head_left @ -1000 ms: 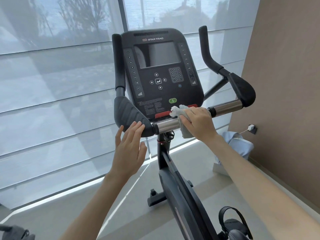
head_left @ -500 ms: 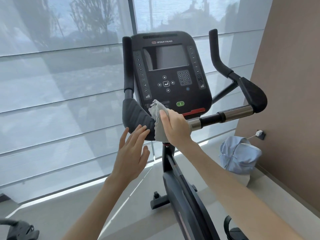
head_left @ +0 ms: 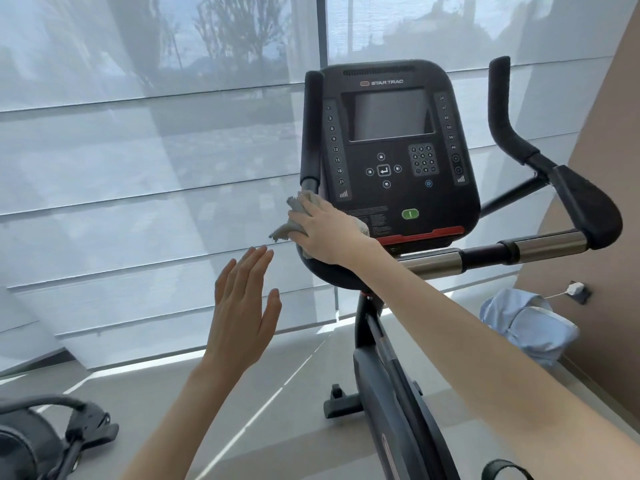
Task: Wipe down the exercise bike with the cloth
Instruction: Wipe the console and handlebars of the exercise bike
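**A:** Where does the single head view look from?
**B:** From above the rider's side of the exercise bike, facing forward and down towards the console and the window behind it.
**A:** How near?
**B:** Near: the outstretched right hand, holding the cloth, rests just beside the console's lower left corner.

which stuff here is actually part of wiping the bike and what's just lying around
Part of the job:
- cloth
- right hand, holding the cloth on the bike's left pad
- exercise bike
- left hand, open, touching nothing

Just lying about:
- blue bundle by the wall
- wall plug
- another machine's pedal, lower left
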{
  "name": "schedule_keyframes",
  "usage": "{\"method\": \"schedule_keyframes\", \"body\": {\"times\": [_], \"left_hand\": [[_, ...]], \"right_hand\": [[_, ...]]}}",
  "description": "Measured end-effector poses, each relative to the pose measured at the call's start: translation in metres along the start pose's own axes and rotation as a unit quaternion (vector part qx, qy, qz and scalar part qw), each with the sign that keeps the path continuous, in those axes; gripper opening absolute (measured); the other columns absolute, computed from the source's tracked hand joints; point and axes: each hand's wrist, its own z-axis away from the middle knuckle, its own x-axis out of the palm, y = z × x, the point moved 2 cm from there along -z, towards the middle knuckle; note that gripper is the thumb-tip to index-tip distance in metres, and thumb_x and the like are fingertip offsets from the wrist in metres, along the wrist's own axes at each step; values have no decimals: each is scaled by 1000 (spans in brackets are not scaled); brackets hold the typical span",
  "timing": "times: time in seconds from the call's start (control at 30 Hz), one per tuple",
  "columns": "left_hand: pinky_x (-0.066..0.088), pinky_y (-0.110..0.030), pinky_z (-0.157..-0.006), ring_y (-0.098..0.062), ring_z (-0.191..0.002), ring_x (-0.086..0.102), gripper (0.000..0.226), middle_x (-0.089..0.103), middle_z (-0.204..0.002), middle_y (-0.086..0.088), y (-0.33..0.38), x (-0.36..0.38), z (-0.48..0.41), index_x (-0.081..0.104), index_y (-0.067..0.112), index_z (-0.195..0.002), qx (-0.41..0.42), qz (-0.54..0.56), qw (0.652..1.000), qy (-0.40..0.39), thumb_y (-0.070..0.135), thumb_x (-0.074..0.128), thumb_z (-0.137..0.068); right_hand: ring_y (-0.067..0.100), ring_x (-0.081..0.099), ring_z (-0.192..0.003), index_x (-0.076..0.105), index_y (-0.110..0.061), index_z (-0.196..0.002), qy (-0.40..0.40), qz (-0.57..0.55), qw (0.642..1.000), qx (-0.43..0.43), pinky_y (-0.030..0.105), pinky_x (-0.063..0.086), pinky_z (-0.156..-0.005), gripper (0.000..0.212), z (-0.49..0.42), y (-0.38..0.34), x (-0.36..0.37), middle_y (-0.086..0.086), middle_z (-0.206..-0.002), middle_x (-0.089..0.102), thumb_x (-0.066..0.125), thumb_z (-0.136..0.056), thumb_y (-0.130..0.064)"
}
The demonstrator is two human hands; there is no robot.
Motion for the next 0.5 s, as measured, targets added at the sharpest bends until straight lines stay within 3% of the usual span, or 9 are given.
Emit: {"method": "schedule_keyframes", "body": {"times": [0.2,0.33,0.4,0.5], "left_hand": [[19,-40,-115,-22,-137,33,48,44,-142,-11,8,-1,-6,42,1,-136,12,10,1000,6,22,35,-93],[16,-36,-116,-21,-136,33,48,44,-142,-11,19,6,-11,42,2,-136,25,16,1000,-8,22,34,-94],[15,-35,-116,-21,-136,33,48,44,-142,-10,26,11,-14,43,3,-136,32,20,999,-18,23,33,-94],[17,-38,-116,-22,-135,36,47,46,-142,-11,38,18,-18,45,3,-135,49,19,998,-33,24,33,-94]], "right_hand": [[23,8,-144,20,-14,-147,24,45,998,-30,36,8,-118,55,44,-7,7,10,-157,14,29,-100,-40],[24,16,-143,22,-13,-147,63,54,995,-51,33,7,-116,57,78,-5,10,11,-155,20,37,-99,-39],[25,20,-142,23,-13,-147,80,67,993,-56,33,11,-116,57,95,1,12,10,-154,22,39,-98,-39],[29,30,-138,24,-11,-147,85,87,992,-26,39,29,-110,61,118,14,15,13,-151,29,43,-97,-40]]}}
